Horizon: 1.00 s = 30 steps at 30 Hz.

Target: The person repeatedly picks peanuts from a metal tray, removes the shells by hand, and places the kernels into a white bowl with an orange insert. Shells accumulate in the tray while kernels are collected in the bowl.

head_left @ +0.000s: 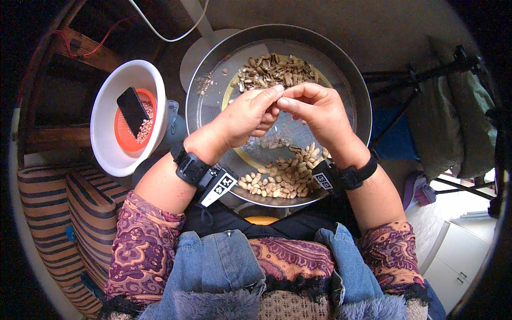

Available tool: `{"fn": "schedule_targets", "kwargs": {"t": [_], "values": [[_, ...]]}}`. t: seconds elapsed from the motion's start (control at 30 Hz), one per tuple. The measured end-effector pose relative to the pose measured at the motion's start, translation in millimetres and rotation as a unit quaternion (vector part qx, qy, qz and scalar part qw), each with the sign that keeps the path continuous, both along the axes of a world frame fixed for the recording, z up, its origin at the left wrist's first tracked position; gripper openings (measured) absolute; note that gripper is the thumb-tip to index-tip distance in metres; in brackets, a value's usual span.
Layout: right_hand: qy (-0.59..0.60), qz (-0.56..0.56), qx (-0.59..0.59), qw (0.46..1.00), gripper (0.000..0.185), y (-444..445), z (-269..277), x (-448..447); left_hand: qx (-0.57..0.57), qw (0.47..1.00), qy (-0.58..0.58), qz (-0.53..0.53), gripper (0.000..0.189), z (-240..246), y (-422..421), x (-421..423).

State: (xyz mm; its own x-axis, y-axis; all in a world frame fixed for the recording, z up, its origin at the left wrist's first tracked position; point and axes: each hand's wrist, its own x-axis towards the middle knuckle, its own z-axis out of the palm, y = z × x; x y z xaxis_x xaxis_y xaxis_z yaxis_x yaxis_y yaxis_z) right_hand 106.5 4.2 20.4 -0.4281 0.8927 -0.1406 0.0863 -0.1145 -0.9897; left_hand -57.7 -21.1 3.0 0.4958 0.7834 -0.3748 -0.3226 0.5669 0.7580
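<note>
Above the middle of a round metal sieve [359, 120], my left hand [250, 114] and my right hand [316, 108] meet at the fingertips. The left fingers are curled inward; whatever lies inside them is hidden. My right thumb and index finger are pinched together beside the left thumb, and any small thing between them cannot be made out. Beyond the hands, broken peanut shells [276, 70] are heaped on the mesh. Whole unshelled peanuts [280, 180] lie at the sieve's near side, under and between my wrists. Small bits [205, 84] are scattered at its far left.
Left of the sieve stands a white plastic bowl [105, 120] holding an orange basket [124, 136] with shelled peanuts [145, 132] and a black smartphone [133, 110]. Striped cushions [72, 212] lie at the lower left. Black tripod legs [396, 114] stand at the right, near a white cabinet [456, 256].
</note>
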Motion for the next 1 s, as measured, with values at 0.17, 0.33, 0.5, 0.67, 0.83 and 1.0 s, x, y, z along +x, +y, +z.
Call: {"fn": "schedule_targets", "kwargs": {"t": [0.17, 0.33, 0.5, 0.67, 0.83, 1.0], "values": [[0.092, -0.004, -0.103, 0.990, 0.014, -1, 1, -1, 0.139, 0.986, 0.084, 0.032, 0.035, -5, -5, 4], [0.148, -0.025, -0.196, 0.969, 0.013, -3, -5, -2, 0.415, 0.856, 0.301, 0.066, 0.030, -9, -4, 5], [0.203, -0.005, -0.274, 0.940, 0.014, 2, -8, 2, 0.432, 0.837, 0.333, 0.055, 0.026, -7, -5, 3], [0.212, 0.008, -0.295, 0.932, 0.015, 1, -5, 1, 0.418, 0.848, 0.324, 0.039, 0.027, -3, -3, 1], [0.143, 0.069, -0.189, 0.969, 0.016, 1, 1, 1, 0.386, 0.891, 0.240, -0.001, 0.029, 1, 1, -5], [0.098, 0.091, -0.212, 0.968, 0.016, 6, 8, 5, 0.325, 0.921, 0.214, -0.020, 0.029, 0, 0, -9]]}}
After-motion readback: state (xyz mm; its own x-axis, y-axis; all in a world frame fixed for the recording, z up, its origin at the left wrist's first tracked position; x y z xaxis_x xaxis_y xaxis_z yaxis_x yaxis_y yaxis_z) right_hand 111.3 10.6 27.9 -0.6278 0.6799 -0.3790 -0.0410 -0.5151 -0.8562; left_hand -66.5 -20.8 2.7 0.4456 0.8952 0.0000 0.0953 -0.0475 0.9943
